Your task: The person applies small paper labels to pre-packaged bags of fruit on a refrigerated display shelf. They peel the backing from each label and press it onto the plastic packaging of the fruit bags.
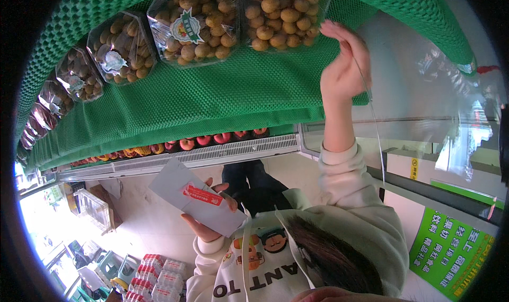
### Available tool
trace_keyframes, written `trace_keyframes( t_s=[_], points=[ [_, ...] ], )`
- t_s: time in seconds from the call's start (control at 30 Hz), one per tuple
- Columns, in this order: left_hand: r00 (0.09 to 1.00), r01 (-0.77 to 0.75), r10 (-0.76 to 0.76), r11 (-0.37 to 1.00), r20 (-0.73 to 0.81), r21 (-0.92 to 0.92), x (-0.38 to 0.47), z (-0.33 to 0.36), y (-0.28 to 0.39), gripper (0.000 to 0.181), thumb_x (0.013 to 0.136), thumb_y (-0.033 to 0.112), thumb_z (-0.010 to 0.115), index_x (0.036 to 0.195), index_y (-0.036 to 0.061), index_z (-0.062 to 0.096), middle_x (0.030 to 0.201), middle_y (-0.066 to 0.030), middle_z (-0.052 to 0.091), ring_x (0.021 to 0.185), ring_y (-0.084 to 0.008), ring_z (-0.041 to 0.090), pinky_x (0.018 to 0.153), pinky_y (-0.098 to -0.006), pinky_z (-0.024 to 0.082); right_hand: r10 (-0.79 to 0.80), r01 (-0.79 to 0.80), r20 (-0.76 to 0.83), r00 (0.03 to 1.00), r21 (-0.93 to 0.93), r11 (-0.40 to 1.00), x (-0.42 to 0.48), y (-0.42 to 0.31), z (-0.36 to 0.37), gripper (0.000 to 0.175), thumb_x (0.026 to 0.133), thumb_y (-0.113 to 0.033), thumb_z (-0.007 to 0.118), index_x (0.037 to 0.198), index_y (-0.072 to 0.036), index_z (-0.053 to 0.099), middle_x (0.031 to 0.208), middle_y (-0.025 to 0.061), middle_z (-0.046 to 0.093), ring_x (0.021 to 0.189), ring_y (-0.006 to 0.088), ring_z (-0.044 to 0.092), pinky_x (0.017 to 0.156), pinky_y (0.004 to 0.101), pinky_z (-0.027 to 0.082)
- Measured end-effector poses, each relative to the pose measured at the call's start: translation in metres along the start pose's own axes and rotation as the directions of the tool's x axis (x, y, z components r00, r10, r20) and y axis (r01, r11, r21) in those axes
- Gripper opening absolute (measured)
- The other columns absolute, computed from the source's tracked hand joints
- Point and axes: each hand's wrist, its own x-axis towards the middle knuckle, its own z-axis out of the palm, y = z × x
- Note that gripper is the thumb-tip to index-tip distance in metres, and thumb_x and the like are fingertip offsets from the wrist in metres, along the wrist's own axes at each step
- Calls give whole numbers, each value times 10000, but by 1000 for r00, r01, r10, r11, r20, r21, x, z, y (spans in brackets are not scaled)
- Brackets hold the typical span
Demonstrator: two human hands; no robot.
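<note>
My left hand is closed around a flat pale grey-white card or thin box, which bears a red printed strip and is tilted. Raised at the right, my right hand has its fingertips at the right edge of a clear plastic pack of round brown fruit, like longans. Whether they grip it or only touch it cannot be told; the hand is slightly blurred. A similar pack with a label stands beside it, and several more run off to the left on a green mesh mat.
Red apples lie in a row below the mat, behind a white slotted vent edge. A clear panel rises at right, with a green sign beyond. Wrapped red-and-white packs, stools and a wire basket stand lower left.
</note>
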Motion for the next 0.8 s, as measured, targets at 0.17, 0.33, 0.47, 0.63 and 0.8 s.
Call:
trace_keyframes(
  t_s=[0.17,0.33,0.47,0.63,0.8],
  points=[
    [1000,-1,1,1000,2,-12,3,3,-3,964,827,757,443,1388,-22,352,1261,-248,557,713,-290,592,635,-410,466,35,-28,-107,994,67,997,-8,2,-18,244,1020,-65,345,1046,108,516,952,269,643,794,317,687,706,394,599],
    [1000,5,-6,999,-18,-33,3,7,-7,962,827,754,448,1384,-25,354,1252,-249,561,709,-281,581,632,-408,464,113,-113,-5,994,1,994,-10,12,-15,243,1018,-67,358,1052,113,518,992,252,645,811,309,688,739,378,591],
    [1000,12,-13,1000,-8,-6,3,7,-8,966,826,753,450,1388,-26,350,1247,-249,563,711,-282,583,629,-409,460,69,-62,-133,989,59,996,-19,9,-29,252,1023,-79,352,1056,109,516,992,256,643,808,308,688,732,383,591],
    [999,15,-16,998,-30,-58,3,9,-12,976,821,757,455,1393,-27,348,1248,-254,561,712,-287,584,620,-409,457,179,-179,-37,983,10,984,-28,12,-27,270,1018,-69,359,1041,114,556,1006,232,650,819,284,690,729,345,589],
    [999,3,-4,999,48,32,3,10,-13,898,872,705,430,1404,-13,336,1269,-222,552,710,-253,578,597,-377,444,220,-205,-118,968,126,971,-31,12,-34,216,937,53,448,1054,20,627,995,145,689,890,248,683,699,271,557]
  ],
)
